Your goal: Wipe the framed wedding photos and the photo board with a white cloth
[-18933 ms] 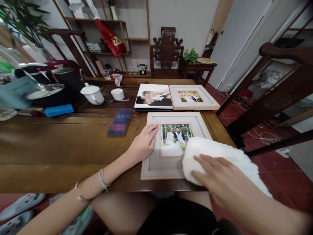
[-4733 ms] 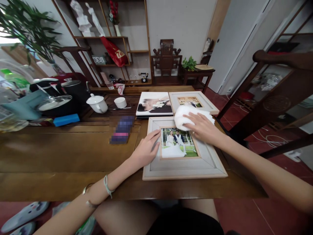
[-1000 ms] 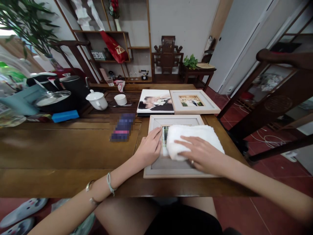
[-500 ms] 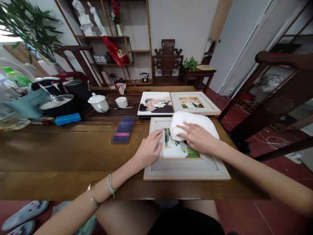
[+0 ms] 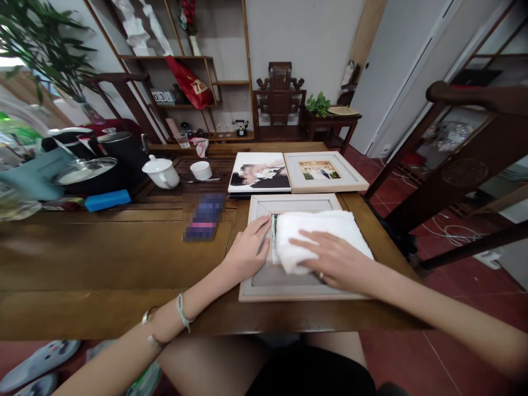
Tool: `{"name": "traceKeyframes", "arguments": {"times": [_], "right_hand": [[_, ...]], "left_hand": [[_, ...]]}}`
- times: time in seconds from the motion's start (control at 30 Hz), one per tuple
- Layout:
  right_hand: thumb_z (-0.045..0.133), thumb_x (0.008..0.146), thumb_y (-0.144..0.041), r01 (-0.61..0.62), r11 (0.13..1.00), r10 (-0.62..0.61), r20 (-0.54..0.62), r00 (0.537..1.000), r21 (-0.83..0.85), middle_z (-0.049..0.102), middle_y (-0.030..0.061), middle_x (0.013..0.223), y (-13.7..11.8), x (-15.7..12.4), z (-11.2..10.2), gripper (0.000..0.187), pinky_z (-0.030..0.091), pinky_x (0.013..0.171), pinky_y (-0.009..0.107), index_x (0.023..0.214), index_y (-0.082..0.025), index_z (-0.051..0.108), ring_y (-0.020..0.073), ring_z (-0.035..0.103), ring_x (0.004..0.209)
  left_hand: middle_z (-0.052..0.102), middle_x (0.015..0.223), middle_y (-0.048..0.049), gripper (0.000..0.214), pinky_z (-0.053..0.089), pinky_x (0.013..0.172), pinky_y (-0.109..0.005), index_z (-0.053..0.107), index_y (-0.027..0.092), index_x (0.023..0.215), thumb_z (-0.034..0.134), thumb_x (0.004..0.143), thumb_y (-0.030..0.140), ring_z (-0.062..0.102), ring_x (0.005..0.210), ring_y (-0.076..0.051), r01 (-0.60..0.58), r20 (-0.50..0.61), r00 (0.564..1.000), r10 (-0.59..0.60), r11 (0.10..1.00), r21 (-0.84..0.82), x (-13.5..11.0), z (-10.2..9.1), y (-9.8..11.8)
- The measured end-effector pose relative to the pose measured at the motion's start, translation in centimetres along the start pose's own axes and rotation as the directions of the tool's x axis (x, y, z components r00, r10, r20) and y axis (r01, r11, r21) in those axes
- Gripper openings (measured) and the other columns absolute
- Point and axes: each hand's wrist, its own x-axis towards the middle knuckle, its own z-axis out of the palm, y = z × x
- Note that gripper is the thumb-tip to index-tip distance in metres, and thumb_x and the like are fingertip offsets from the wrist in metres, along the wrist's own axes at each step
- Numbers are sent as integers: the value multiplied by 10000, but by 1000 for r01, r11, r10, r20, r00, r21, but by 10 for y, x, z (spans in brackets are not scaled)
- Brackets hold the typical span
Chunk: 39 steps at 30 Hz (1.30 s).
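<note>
While right hand (image 5: 340, 263) lay spread on cloth (image 5: 330, 224) atop nearest frame (image 5: 280, 279), left hand (image 5: 246, 250), unclenched, touched frame's left side; hard push risked skidding.

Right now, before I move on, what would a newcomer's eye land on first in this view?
Probably the bright white cloth, spread beneath the right grip over most of the photo in the nearest frame, whose left side the left grip touches. Next might come the red bag at the wooden shelf unit in the background, then the vivid blue block on the left of the table.
</note>
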Motion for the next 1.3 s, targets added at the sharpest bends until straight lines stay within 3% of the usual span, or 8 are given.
{"name": "traceKeyframes", "arguments": {"times": [0.2,0.33,0.5,0.7,0.83,1.07,1.2,1.3], "right_hand": [[490,725,43,-197,954,173,-122,977,-226,352,112,1514,76,16,4,580,299,1086,543,1247,-191,585,343,292,1387],[486,720,42,-247,933,222,-122,967,-260,369,111,1505,93,24,2,591,318,1073,540,1260,-182,580,354,316,1372],[502,711,4,-100,981,101,-1,995,-165,398,120,1486,56,18,0,574,432,966,532,1243,-190,595,383,388,1322],[520,714,-48,42,989,-54,88,995,140,463,79,1446,-24,-12,-35,491,502,901,481,1156,-227,635,342,496,1245],[519,685,-26,31,978,-48,79,996,208,421,37,1478,-36,-23,-36,552,466,974,479,1174,-262,622,309,457,1292],[535,680,27,-144,984,130,-122,984,-107,438,117,1459,45,-14,2,522,381,1034,539,1137,-199,644,338,377,1344],[551,700,28,-233,925,187,-174,967,-300,459,131,1439,88,-6,1,502,337,1062,557,1149,-179,638,353,377,1340],[543,699,40,-217,906,176,-145,974,-363,507,134,1396,101,-1,-1,479,313,1080,549,1116,-167,655,350,382,1338]], "left_hand": [[396,1495,-127,482,348,1119,-462,425,136,1403,370,937,248,364,1382,-269,5,5,1000,-5,1000,-6,-1,-1,0],[398,1495,-123,483,342,1126,-451,423,130,1405,372,939,247,368,1380,-262,1,7,1000,-1,1000,2,-1,-1,0],[388,1503,-116,486,342,1129,-449,414,130,1412,368,941,239,358,1386,-256,12,20,1000,-13,1000,22,0,-1,0],[401,1493,-125,489,348,1126,-465,413,115,1409,366,935,224,366,1380,-258,-11,12,1000,11,1000,29,0,1,-1],[412,1485,-132,490,349,1125,-476,418,114,1406,376,929,220,369,1378,-266,-30,5,1000,30,999,29,1,2,-1],[398,1497,-122,481,366,1116,-467,430,128,1402,376,938,241,373,1378,-273,2,20,1000,-2,1000,16,0,-2,1],[386,1505,-115,485,351,1126,-458,421,130,1409,373,939,239,361,1387,-263,15,30,999,-15,1000,20,0,-2,1],[385,1506,-117,490,337,1135,-443,412,124,1415,374,940,239,353,1392,-256,21,35,999,-22,999,25,0,-2,1]]}}
